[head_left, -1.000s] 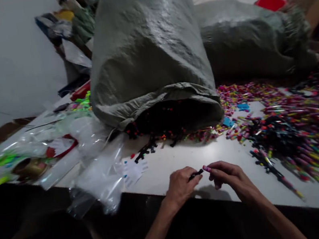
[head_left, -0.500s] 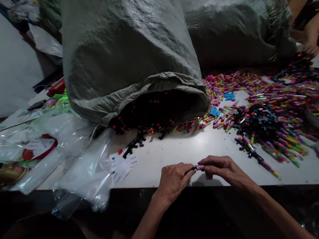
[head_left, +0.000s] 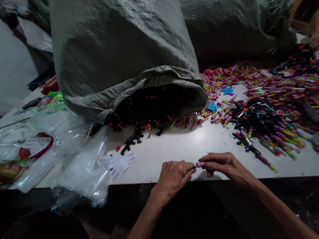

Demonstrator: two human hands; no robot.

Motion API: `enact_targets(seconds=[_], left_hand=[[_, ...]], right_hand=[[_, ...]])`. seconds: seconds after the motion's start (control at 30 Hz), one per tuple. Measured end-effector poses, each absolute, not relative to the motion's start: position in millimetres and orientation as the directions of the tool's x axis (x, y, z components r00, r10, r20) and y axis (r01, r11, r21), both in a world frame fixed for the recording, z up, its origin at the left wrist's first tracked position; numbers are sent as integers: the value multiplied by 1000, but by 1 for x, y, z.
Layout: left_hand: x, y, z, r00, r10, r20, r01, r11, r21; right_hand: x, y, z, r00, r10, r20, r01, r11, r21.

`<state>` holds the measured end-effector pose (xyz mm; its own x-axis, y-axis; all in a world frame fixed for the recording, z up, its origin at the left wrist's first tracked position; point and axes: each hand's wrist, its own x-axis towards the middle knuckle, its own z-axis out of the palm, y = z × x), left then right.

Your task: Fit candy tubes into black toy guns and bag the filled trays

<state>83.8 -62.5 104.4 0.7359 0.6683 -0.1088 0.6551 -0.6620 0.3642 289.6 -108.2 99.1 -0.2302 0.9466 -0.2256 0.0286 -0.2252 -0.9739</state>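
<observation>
Grey sack (head_left: 121,40) (mouth open) beside clear plastic bags (head_left: 69,151).

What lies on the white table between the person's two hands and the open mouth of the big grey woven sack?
In the head view, mostly bare white table; only a few small black plastic pieces lie just before the grey woven sack's mouth, far from the hands.

A small pink piece (head_left: 199,164) sits pinched between both hands, too small to identify. The woven sack (head_left: 123,48) is cut off at the top edge, its mouth dark inside. A co-worker's hand (head_left: 318,33) is cropped at the right edge.
</observation>
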Motion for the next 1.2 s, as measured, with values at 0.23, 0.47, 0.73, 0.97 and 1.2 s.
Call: enact_targets(seconds=[0.23,0.47,0.73,0.97,1.2], left_hand=[[86,-66,103,732,676,-82,642,-645,414],[83,-65,102,773,628,-88,585,-652,483],[103,-65,95,771,637,23,562,-696,448],[85,23,88,295,945,143,849,-328,414],[95,86,60,206,974,89,911,-224,347]], right_hand=[[293,-107,101,-261,943,-206,95,-188,-978],[294,-116,94,-309,925,-222,200,-165,-966],[334,-118,89,-173,958,-229,352,-158,-923],[408,-103,81,348,904,250,762,-117,-636],[295,14,74,-31,999,42,959,42,-281]])
